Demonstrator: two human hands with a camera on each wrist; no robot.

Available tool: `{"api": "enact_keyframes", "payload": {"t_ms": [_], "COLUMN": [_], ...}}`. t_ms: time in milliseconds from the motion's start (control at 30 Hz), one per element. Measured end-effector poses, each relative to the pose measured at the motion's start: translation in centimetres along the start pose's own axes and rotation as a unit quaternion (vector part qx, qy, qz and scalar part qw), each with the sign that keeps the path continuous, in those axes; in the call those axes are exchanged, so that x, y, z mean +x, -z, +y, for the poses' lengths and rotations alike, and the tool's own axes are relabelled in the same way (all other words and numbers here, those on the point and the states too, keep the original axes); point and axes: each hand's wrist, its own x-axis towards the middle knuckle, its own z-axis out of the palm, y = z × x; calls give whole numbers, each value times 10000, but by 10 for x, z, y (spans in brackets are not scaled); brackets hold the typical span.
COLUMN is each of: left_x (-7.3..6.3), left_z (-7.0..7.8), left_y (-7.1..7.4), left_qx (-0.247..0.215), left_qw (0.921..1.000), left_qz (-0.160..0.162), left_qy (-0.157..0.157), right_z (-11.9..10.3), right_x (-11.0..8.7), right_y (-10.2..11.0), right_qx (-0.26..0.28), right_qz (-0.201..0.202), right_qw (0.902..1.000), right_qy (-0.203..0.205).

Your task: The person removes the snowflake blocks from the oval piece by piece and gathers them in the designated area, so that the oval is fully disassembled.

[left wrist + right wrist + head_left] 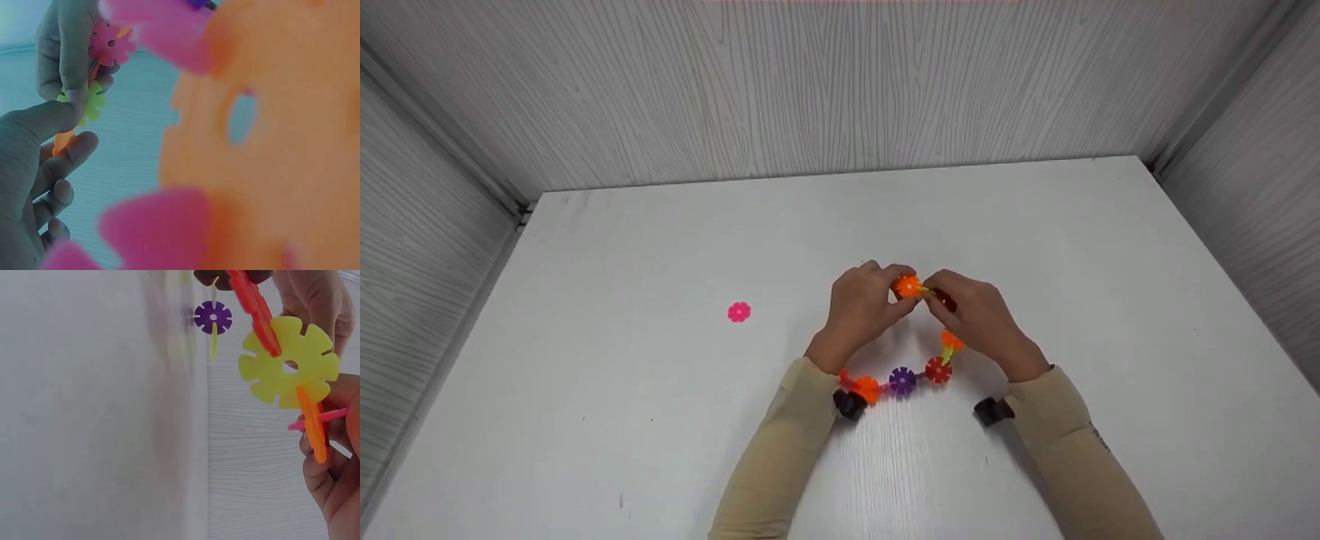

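Interlocking notched flower discs, strung as a chain, at the white tabletop. Left hand: thumb and forefinger closed narrowly on an upper orange disc; other fingers loosely bent, per left wrist view. Right hand: thumb and fingers pinching a yellow-green disc, right beside the orange one. Opposed grips close to the joint probably steady both slots; whether they are fully seated, cannot tell.

Remainder of chain curves between the forearms, nearer the person: lower orange disc by the right hand, then a red disc, purple disc and near orange disc beside the left wrist. Neighbours sit crosswise, presumably because slot meets slot. Whether this stretch rests on the surface or hangs, cannot tell.

Loose pink disc lies flat, well apart to the left, touched by neither hand
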Motion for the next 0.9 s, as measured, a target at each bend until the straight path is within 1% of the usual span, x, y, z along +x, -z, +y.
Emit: {"api": "enact_keyframes", "payload": {"t_ms": [133,200,267,433,500,800,900], "left_x": [-1,-1,0,-1,-1,0,0], "left_z": [0,-1,-1,-1,-1,-5,-6], "left_y": [2,3,2,1,1,1,2], "left_qx": [-187,-216,-175,46,56,39,4], "left_qw": [9996,9993,9994,9999,9998,9999,9999], "left_qz": [-195,-233,-202,110,161,29,-28], "left_qy": [121,189,203,120,117,166,126], "right_z": [0,0,0,1,1,1,1], "right_x": [1,2,1,1,1,2,2], "right_y": [-1,-1,-2,-1,-1,0,-1], "right_qx": [112,90,14,-161,-181,6,64], "right_qz": [-35,-10,73,291,292,145,115], "right_qw": [9999,10000,9999,9991,9990,9997,9997], "right_qy": [26,38,71,253,284,217,200]}}
